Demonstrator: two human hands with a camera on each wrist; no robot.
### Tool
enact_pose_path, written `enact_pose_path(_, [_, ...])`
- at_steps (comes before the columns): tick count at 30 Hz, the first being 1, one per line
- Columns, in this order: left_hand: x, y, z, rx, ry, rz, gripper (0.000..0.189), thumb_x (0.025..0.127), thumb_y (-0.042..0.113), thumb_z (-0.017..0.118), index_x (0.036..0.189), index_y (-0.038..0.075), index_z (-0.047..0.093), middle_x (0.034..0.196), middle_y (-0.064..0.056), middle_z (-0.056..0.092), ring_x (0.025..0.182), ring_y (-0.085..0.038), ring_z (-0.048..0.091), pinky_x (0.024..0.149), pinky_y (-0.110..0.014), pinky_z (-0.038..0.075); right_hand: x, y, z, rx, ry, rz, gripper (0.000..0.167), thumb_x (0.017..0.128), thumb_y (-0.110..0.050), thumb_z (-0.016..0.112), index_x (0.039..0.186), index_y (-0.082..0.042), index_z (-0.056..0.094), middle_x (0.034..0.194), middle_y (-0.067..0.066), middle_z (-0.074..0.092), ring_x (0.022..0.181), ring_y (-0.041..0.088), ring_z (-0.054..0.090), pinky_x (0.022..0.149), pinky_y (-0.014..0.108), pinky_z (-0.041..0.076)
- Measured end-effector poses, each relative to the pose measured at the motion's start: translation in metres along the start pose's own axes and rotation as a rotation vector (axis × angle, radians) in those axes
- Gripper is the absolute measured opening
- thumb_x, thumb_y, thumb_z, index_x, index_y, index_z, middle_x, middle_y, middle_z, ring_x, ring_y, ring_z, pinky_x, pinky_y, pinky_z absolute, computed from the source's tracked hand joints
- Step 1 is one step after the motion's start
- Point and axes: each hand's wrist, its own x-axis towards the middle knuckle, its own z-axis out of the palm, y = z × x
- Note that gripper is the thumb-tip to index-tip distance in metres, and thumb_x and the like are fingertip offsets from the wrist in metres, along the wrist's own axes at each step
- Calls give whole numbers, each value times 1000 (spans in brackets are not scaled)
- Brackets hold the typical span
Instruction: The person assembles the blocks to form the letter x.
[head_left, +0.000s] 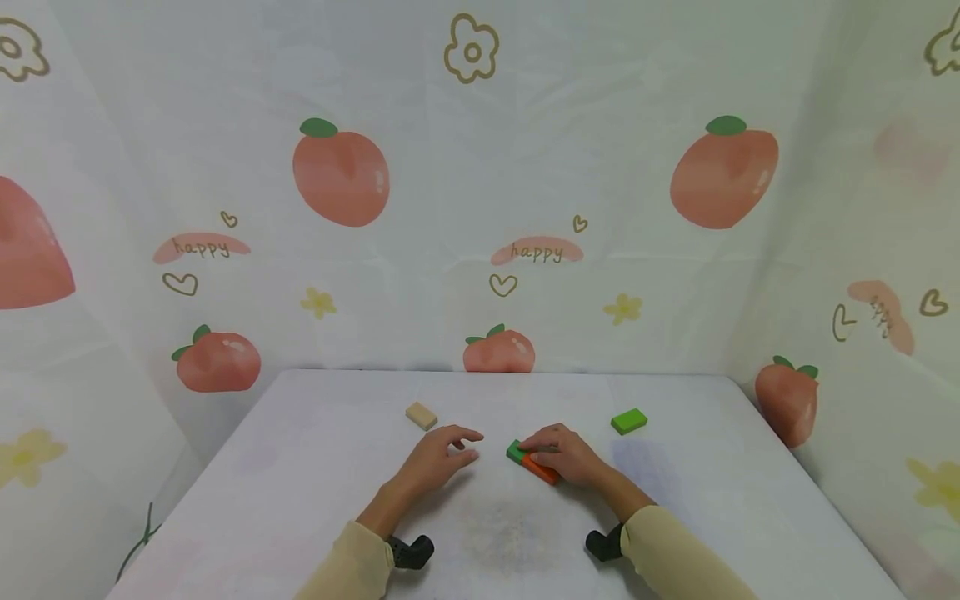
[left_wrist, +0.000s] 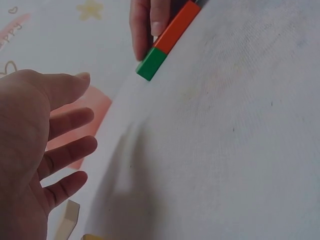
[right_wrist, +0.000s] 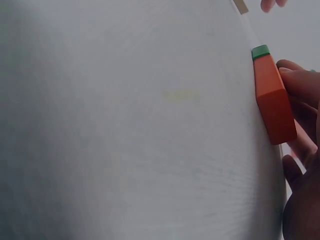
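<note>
On the white table, an orange block (head_left: 542,469) and a green block (head_left: 514,452) lie end to end in a line. My right hand (head_left: 566,454) rests over them from the right, its fingertips touching the blocks. No thumb shows on the near face of the orange block (right_wrist: 274,100) in the right wrist view. To the left, my left hand (head_left: 437,457) hovers above the table with its fingers spread and nothing between them. A beige block (head_left: 422,415) lies just beyond it.
A lime green block (head_left: 629,421) sits at the back right. At the bottom of the left wrist view, a yellow edge (left_wrist: 93,237) shows, too cropped to identify. White curtains (head_left: 480,167) printed with fruit hang behind the table and on both sides.
</note>
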Motion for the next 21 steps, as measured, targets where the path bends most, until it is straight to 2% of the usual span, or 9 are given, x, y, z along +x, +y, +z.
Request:
enact_pose_path(9, [-6, -6, -8, 3, 12, 28, 27, 94, 29, 65, 120, 22, 68, 117, 7, 65, 100, -14, 58, 84, -39, 47, 0, 0, 0, 8, 8, -9, 21, 95, -16, 63, 111, -20, 75, 113, -1, 64, 113, 27, 50, 92, 50, 42])
enact_pose_path(14, [-9, -10, -13, -5, -11, -16, 29, 94, 35, 65, 121, 24, 67, 117, 10, 64, 101, -12, 56, 83, -37, 47, -1, 1, 0, 5, 9, -11, 21, 94, -16, 63, 111, -20, 75, 113, 0, 64, 113, 28, 50, 92, 51, 42])
enact_pose_path(21, [-13, -13, -25, 2, -63, -48, 30, 94, 33, 65, 121, 21, 68, 115, 5, 65, 97, -13, 56, 80, -36, 47, 0, -1, 0, -1, 13, -16, 21, 94, -16, 64, 112, -19, 75, 112, -1, 64, 113, 27, 51, 93, 50, 42])
